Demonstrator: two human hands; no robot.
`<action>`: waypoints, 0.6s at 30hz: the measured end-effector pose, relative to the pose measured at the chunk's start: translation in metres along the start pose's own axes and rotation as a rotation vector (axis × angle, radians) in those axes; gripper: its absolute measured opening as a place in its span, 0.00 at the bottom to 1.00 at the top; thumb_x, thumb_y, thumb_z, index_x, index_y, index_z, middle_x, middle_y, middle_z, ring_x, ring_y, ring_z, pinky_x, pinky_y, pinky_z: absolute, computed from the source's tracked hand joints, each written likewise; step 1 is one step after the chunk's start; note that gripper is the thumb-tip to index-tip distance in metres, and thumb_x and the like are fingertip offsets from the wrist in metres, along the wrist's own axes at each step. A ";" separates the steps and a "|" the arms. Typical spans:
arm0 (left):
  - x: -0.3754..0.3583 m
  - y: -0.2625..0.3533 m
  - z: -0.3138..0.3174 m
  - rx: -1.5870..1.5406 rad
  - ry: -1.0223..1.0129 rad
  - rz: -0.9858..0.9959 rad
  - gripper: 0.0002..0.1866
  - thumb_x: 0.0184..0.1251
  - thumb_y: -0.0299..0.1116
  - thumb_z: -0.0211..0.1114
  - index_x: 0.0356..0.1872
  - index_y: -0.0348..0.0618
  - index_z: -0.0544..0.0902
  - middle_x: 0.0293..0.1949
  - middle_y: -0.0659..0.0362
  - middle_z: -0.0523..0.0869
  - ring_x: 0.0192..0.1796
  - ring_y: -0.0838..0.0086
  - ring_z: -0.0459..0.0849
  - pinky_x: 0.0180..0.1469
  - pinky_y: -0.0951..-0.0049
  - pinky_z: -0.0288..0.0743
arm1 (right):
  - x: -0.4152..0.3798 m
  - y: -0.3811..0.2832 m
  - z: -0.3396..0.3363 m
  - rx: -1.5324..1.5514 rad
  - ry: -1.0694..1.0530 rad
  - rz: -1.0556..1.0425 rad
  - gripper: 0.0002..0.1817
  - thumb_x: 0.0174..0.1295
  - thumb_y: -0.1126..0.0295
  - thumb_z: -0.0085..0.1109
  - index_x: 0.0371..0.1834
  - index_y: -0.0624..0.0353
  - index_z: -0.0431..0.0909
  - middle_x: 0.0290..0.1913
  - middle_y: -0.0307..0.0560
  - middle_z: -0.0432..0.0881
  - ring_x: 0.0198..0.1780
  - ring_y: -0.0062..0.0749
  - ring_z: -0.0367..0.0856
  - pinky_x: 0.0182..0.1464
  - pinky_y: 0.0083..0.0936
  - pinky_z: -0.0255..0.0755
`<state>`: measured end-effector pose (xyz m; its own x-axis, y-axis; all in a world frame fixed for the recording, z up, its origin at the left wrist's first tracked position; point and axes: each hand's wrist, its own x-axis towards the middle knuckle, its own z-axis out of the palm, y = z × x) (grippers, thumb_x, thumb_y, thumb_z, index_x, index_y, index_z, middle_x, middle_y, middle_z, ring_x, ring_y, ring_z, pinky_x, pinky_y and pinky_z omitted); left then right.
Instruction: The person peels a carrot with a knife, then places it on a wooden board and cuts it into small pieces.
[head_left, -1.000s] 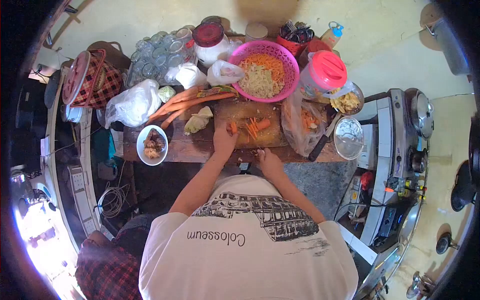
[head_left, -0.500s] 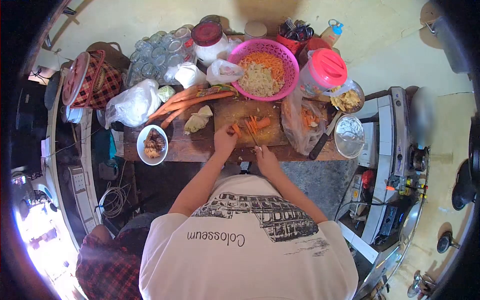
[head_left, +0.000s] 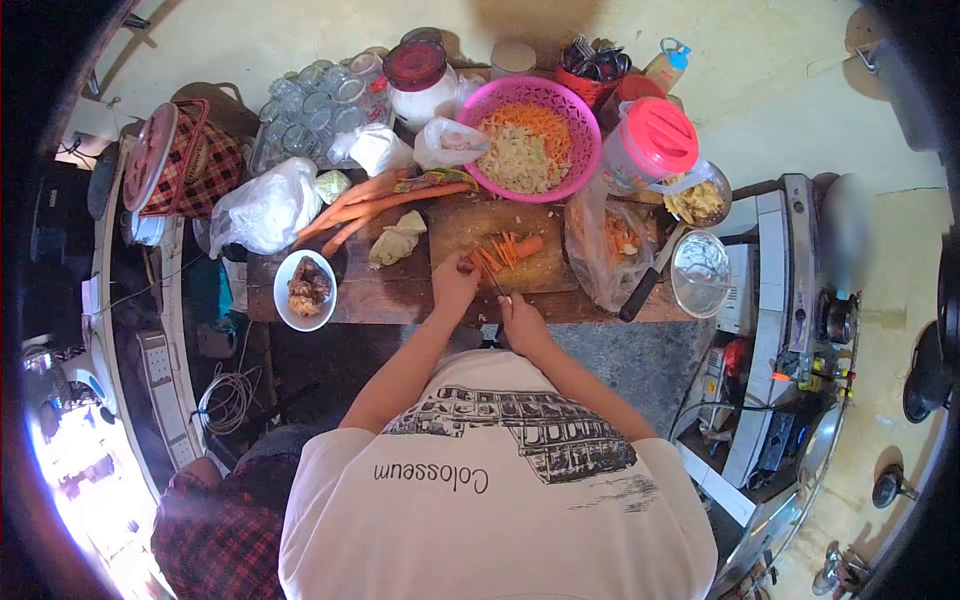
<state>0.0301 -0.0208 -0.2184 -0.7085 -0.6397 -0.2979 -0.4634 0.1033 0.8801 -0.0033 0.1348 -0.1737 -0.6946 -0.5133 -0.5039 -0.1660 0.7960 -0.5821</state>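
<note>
A wooden cutting board (head_left: pixel 545 285) lies at the table's front edge, with cut carrot strips (head_left: pixel 492 256) and a thicker carrot piece (head_left: pixel 527 245) on it. My left hand (head_left: pixel 455 284) is at the board's left side, its fingertips pinched at the left end of the strips. My right hand (head_left: pixel 522 322) grips a knife (head_left: pixel 497 285) at the front edge, its thin blade pointing up and left toward the strips. Left of the board lie a piece of cabbage (head_left: pixel 397 240) and several whole carrots (head_left: pixel 385 204).
Behind the board stands a pink basket (head_left: pixel 592 150) of shredded carrot and pale shreds. A plastic bag (head_left: pixel 590 262), a second knife (head_left: pixel 645 288) and a metal bowl (head_left: pixel 700 272) are on the right. A white bowl (head_left: pixel 333 292) sits left. Another person's plaid clothing (head_left: pixel 215 530) shows lower left.
My right hand has drawn the knife back toward the table edge and slightly left. The carrot strips by my left fingers now lie spread out, nearer the rest.
</note>
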 end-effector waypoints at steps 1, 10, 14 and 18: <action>-0.002 0.005 -0.001 -0.019 -0.001 -0.016 0.19 0.56 0.24 0.66 0.51 0.35 0.77 0.31 0.56 0.84 0.27 0.76 0.84 0.25 0.76 0.77 | -0.001 -0.002 -0.002 -0.027 -0.017 0.015 0.25 0.71 0.51 0.33 0.44 0.66 0.68 0.35 0.71 0.79 0.40 0.66 0.79 0.44 0.55 0.71; 0.000 0.008 -0.005 -0.067 -0.034 0.001 0.18 0.57 0.21 0.63 0.50 0.35 0.77 0.30 0.55 0.84 0.27 0.75 0.84 0.25 0.77 0.77 | 0.016 0.005 0.015 0.034 0.051 -0.056 0.22 0.71 0.55 0.35 0.41 0.68 0.68 0.30 0.72 0.78 0.36 0.68 0.77 0.41 0.55 0.70; -0.004 0.022 -0.009 -0.069 -0.016 -0.048 0.16 0.59 0.20 0.60 0.49 0.35 0.77 0.30 0.55 0.84 0.29 0.74 0.85 0.25 0.77 0.77 | 0.009 0.002 0.011 -0.025 0.100 -0.050 0.21 0.71 0.55 0.36 0.41 0.66 0.68 0.29 0.71 0.78 0.35 0.67 0.78 0.39 0.55 0.70; 0.003 0.006 -0.005 -0.160 -0.041 -0.114 0.16 0.59 0.19 0.60 0.49 0.35 0.77 0.31 0.55 0.84 0.29 0.73 0.86 0.24 0.76 0.77 | 0.002 0.002 0.004 -0.012 0.124 -0.044 0.21 0.71 0.55 0.37 0.41 0.64 0.68 0.29 0.70 0.78 0.34 0.67 0.78 0.38 0.55 0.70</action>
<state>0.0278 -0.0254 -0.2120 -0.6787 -0.6087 -0.4109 -0.4537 -0.0925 0.8863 -0.0023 0.1339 -0.1790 -0.7679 -0.5048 -0.3944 -0.2060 0.7776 -0.5941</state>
